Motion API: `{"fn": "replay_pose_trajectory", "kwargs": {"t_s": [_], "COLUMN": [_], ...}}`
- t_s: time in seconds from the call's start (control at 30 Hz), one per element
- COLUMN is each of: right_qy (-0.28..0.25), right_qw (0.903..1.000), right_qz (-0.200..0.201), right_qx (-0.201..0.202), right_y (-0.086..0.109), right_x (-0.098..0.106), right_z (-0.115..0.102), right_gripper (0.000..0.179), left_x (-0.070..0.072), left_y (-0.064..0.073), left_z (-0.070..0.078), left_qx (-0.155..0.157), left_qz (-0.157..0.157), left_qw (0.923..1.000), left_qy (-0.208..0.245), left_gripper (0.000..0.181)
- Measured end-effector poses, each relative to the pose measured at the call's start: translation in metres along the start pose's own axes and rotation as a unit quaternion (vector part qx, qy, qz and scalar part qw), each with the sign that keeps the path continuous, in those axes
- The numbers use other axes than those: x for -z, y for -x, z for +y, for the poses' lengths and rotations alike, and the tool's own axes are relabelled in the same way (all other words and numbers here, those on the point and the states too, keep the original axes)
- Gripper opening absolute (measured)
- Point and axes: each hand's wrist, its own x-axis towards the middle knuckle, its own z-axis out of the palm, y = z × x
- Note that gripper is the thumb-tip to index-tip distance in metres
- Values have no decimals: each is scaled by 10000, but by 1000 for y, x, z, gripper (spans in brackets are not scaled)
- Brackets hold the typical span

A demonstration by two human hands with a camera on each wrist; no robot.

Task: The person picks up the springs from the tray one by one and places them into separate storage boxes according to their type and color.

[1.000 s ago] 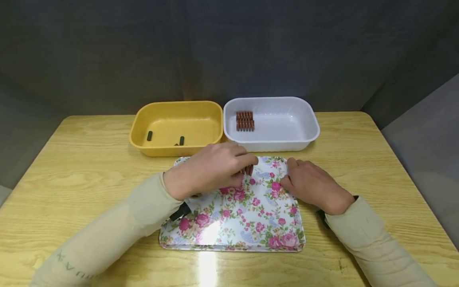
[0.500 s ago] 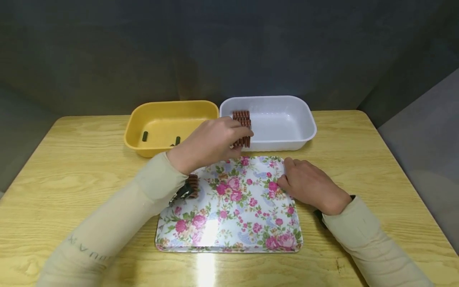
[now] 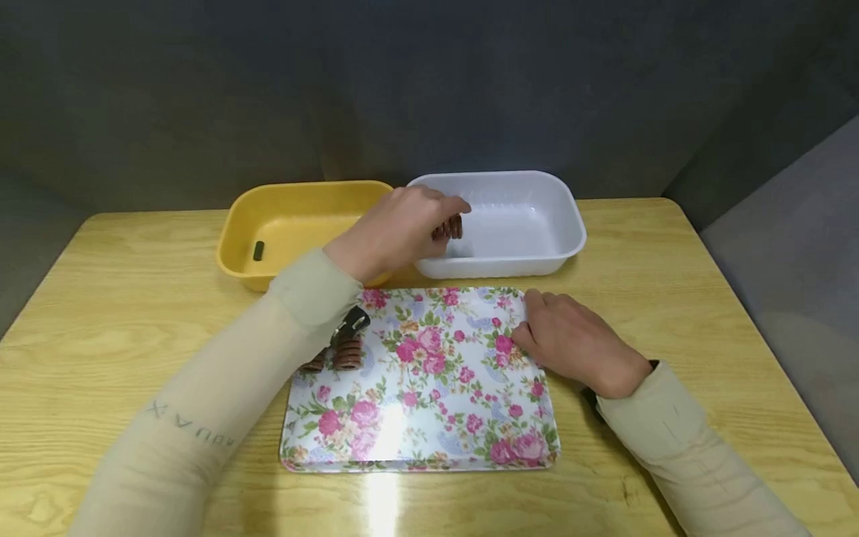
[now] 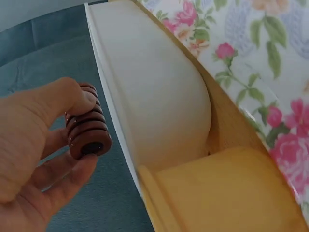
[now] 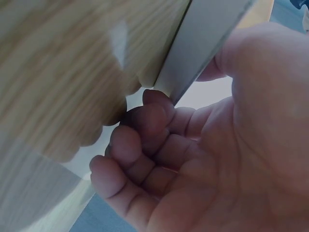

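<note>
My left hand [image 3: 403, 227] hovers over the left part of the white bin [image 3: 510, 262]. Between thumb and fingers it pinches a short stack of brown rings [image 4: 89, 126], ridged along its side and dark at the end face. In the head view this hand and wrist hide the bin's left inside. At the right edge of the flowered tray [image 3: 463, 403] my right hand [image 3: 570, 339] grips the rim, thumb on top and fingers curled along the side. Two more brown ring stacks [image 3: 347, 355] lie on the tray's left side, partly behind the left sleeve.
To the left of the white bin stands a yellow bin [image 3: 305, 190] with a dark green cylinder [image 3: 258, 250] inside; my left forearm covers part of it. Both bins sit at the back of the wooden table [image 3: 134, 298], against a dark curtain [image 3: 429, 89].
My left hand has lifted the brown ring stack off the tray and carried it away from me, over the white bin. My right hand stays at the tray's edge. The view has shifted slightly.
</note>
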Motion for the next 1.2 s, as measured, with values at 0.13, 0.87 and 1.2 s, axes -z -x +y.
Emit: {"fn": "replay_pose_trajectory", "kwargs": {"t_s": [0.13, 0.87, 1.2], "right_qy": [22, 65, 46], "right_qw": [10000, 9999, 9999], "right_qz": [-19, -71, -98], "right_qx": [-15, -93, -84], "right_y": [1, 8, 8], "right_x": [1, 3, 5], "right_z": [-2, -8, -12], "right_gripper": [21, 19, 20], "left_x": [-2, -18, -22], "left_y": [-7, -13, -12], "left_z": [-3, -14, -18], "left_qx": [253, 572, 632], "left_qz": [-261, -625, -820], "left_qw": [9993, 9964, 9945], "left_qy": [112, 19, 136], "left_gripper": [30, 25, 22]}}
